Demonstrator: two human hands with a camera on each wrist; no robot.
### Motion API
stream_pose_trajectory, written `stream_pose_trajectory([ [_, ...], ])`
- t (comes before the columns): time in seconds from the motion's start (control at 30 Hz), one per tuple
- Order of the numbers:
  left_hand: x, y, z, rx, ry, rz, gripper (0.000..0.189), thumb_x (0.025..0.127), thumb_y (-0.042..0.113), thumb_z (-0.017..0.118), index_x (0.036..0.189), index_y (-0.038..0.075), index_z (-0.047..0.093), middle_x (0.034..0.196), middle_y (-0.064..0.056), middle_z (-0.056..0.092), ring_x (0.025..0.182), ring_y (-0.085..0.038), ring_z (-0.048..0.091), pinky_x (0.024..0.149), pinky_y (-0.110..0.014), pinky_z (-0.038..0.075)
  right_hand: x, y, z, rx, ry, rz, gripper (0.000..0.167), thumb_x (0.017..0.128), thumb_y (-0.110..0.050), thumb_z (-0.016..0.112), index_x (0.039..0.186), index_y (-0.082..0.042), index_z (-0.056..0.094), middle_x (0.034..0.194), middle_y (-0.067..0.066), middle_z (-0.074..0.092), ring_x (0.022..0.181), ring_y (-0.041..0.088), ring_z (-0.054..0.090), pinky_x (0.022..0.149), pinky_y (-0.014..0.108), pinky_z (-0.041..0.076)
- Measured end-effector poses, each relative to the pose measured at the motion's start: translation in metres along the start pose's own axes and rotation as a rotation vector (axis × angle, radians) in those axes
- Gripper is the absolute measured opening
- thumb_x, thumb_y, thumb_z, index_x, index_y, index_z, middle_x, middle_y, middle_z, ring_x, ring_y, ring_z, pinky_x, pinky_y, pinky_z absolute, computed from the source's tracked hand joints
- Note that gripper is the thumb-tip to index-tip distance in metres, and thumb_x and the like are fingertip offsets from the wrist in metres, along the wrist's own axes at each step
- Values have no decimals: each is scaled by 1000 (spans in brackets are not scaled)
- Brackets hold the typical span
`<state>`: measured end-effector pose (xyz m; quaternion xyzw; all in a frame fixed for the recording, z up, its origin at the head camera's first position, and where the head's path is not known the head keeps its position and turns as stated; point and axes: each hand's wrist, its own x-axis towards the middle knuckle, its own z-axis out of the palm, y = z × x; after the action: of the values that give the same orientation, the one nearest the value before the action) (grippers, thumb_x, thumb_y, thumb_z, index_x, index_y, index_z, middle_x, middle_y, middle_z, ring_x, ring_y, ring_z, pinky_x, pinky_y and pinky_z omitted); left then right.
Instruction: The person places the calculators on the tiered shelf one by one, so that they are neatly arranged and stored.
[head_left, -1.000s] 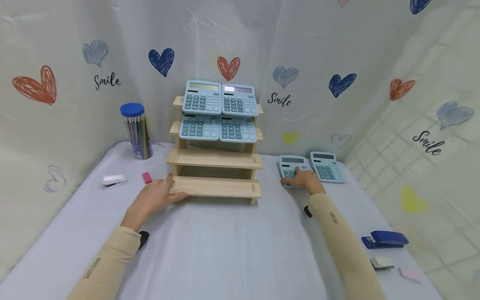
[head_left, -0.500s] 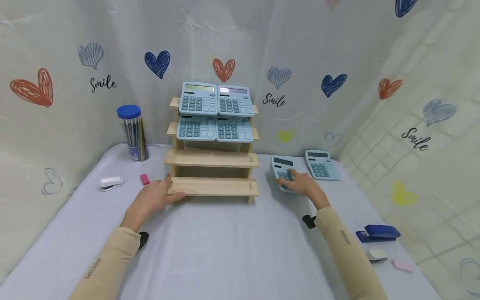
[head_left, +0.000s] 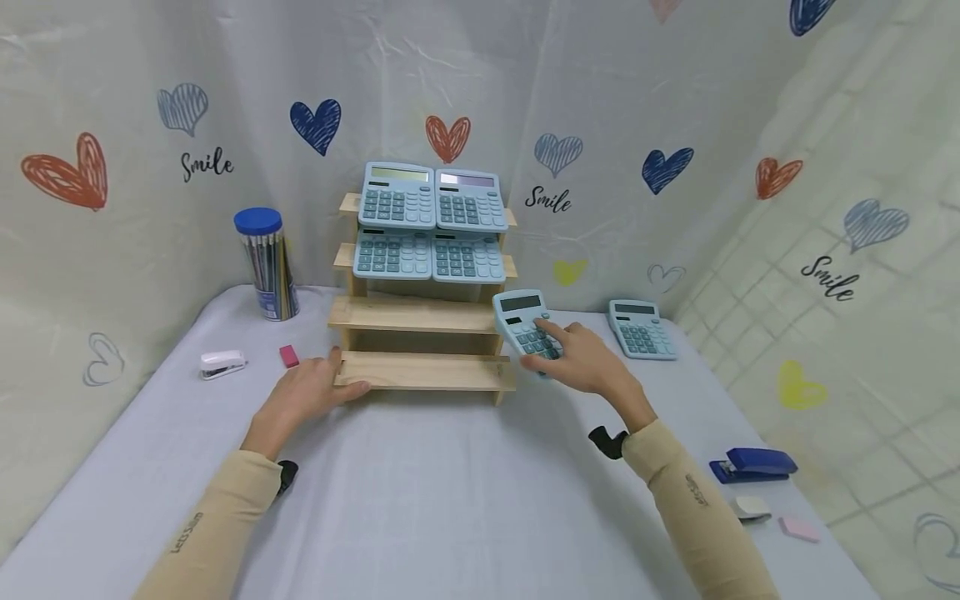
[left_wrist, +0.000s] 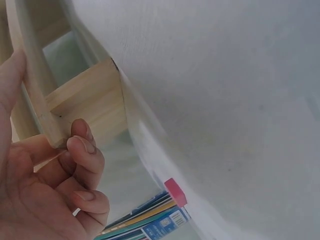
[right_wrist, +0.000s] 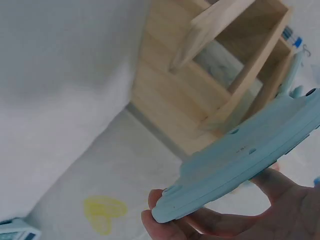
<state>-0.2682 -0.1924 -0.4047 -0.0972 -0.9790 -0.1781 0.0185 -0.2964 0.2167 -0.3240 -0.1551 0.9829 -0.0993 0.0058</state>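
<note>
Gripping a light-blue calculator (head_left: 521,313) near its lower end, your right hand (head_left: 588,360) holds it tilted above the table (head_left: 450,508). From your fingertips it reaches away and leftward, its display at the far end, beside the right side of the wooden rack (head_left: 420,313); whether they touch, you cannot tell. Your left hand (head_left: 300,393) grips the left end of the rack's lowest board (head_left: 431,372). Farther out, four matching calculators (head_left: 397,198) rest in pairs on the top two tiers, another calculator (head_left: 642,332) lies to your right, and a pencil jar (head_left: 268,267) stands beyond a pink eraser (head_left: 288,357) at left
</note>
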Motion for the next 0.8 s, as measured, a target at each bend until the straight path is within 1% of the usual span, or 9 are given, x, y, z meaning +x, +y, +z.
stream_pose_trajectory([
  [0.13, 1, -2, 1, 0, 12, 9, 86, 92, 53, 66, 141, -14, 41, 111, -35, 65, 82, -32, 63, 78, -52, 53, 6, -19, -1, -32, 0, -41, 87, 87, -68, 58, 156, -21, 38, 141, 33, 48, 125, 44, 51, 99, 60, 45],
  [0.27, 1, -3, 1, -4, 25, 17, 85, 92, 52, 67, 139, -14, 43, 104, -32, 67, 76, -29, 60, 73, -50, 53, 16, -34, 3, -97, 15, -71, 87, 84, -71, 59, 155, -24, 40, 145, 33, 44, 128, 47, 48, 99, 61, 46],
  [0.37, 1, -3, 0, -7, 23, 20, 85, 92, 52, 67, 140, -14, 43, 104, -32, 67, 77, -29, 61, 74, -50, 53, 24, -43, 7, -121, 25, -84, 86, 83, -71, 59, 154, -26, 41, 146, 32, 43, 128, 47, 46, 100, 61, 45],
  [0.53, 2, -2, 0, -8, 21, 24, 87, 92, 52, 66, 141, -14, 42, 109, -35, 66, 81, -32, 64, 78, -52, 54, 37, -62, 14, -113, 54, -87, 86, 84, -71, 58, 154, -24, 42, 148, 33, 40, 130, 49, 42, 104, 62, 40],
  [0.6, 2, -1, 0, -6, 16, 18, 87, 92, 53, 66, 142, -14, 41, 111, -35, 66, 82, -32, 64, 79, -52, 53, 42, -71, 19, -103, 70, -77, 86, 84, -72, 57, 154, -23, 42, 147, 34, 41, 129, 48, 41, 104, 61, 40],
  [0.7, 1, -2, 0, -5, 11, 12, 87, 93, 52, 66, 142, -15, 41, 112, -36, 65, 83, -33, 64, 79, -53, 53, 51, -85, 27, -82, 91, -36, 88, 85, -76, 53, 154, -23, 42, 147, 34, 41, 127, 47, 39, 102, 59, 39],
  [0.8, 0, -3, 0, -5, 16, 14, 86, 93, 52, 66, 141, -15, 42, 110, -36, 66, 82, -33, 64, 78, -53, 53, 59, -100, 35, -63, 103, 17, 91, 86, -81, 46, 156, -24, 38, 150, 35, 36, 129, 47, 34, 104, 58, 36],
])
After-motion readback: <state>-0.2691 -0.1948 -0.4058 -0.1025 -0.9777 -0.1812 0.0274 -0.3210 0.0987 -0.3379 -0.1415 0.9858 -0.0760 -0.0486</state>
